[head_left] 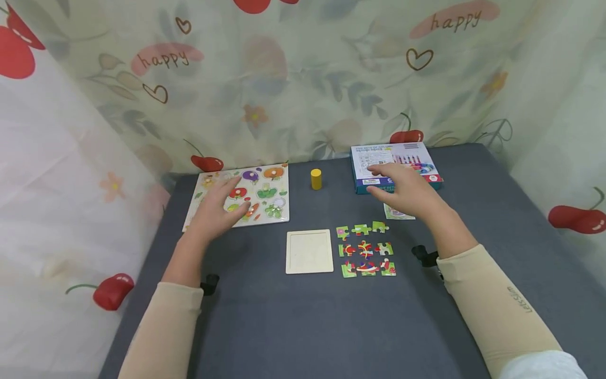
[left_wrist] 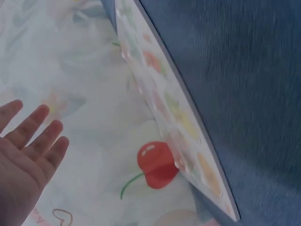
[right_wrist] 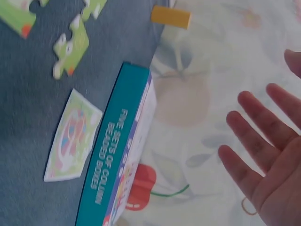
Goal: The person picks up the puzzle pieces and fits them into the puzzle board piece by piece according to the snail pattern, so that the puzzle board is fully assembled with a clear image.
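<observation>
We see nine jigsaw pieces [head_left: 365,249] in three rows just right of the wooden puzzle tray [head_left: 310,251]. We find the left hand [head_left: 214,210], fingers straight and spread wide, raised near the vegetable puzzle board [head_left: 266,193], beyond and left of the tray. The right hand [head_left: 408,192], fingers likewise wide, we find raised near the beaded-box set [head_left: 384,152], beyond and right of the tray.

Over there, the head camera looks forward and down across the counter [head_left: 303,326]; closer, sideways-turned wrist views share its upper-frame cherry-print cloth [head_left: 303,121].
</observation>
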### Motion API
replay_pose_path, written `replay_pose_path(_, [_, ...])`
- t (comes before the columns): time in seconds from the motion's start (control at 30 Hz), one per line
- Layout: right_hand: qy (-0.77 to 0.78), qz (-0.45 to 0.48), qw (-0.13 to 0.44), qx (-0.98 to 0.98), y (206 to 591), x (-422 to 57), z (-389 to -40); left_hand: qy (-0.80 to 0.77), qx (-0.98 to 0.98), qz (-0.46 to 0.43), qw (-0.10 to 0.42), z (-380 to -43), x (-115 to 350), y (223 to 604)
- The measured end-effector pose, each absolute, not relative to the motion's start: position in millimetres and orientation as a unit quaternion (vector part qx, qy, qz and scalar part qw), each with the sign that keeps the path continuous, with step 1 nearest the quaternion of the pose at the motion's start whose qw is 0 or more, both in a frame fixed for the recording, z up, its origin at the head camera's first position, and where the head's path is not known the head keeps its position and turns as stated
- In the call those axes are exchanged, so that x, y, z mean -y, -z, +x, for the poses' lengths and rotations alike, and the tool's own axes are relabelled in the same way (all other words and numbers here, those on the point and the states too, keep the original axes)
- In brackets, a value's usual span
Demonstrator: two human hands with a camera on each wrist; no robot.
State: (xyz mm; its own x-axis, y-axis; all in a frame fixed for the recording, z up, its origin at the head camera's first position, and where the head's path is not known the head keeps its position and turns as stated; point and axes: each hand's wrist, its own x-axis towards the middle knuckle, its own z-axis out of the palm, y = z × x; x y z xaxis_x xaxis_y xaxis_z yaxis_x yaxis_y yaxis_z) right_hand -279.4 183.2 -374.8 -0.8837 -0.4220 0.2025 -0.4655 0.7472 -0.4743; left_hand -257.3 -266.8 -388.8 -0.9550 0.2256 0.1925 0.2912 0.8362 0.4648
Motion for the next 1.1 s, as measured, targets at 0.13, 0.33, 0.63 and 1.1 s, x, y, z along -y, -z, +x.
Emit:
replay_pose_path(0.13, [-0.284, 0.239, 0.023, 0.928, 380.1, -174.3, -272.4, 0.264, 0.953, -0.143, 0.039, -249.0, 255.6, 393.3])
replay_pose_path(0.33, [-0.273, 0.257, -0.025, 0.927, 397.7, -160.0, -263.5, 0.292, 0.947, -0.133, -0.008, -242.1, 242.0, 405.1])
replay_pose_path(0.63, [-0.291, 0.253, -0.115, 0.916, 416.6, -143.7, -255.5, 0.339, 0.925, -0.135, -0.103, -233.2, 225.2, 424.8])
replay_pose_path(1.1, [-0.312, 0.215, -0.196, 0.904, 434.1, -129.7, -256.7, 0.34, 0.917, -0.137, -0.159, -230.6, 205.4, 448.0])
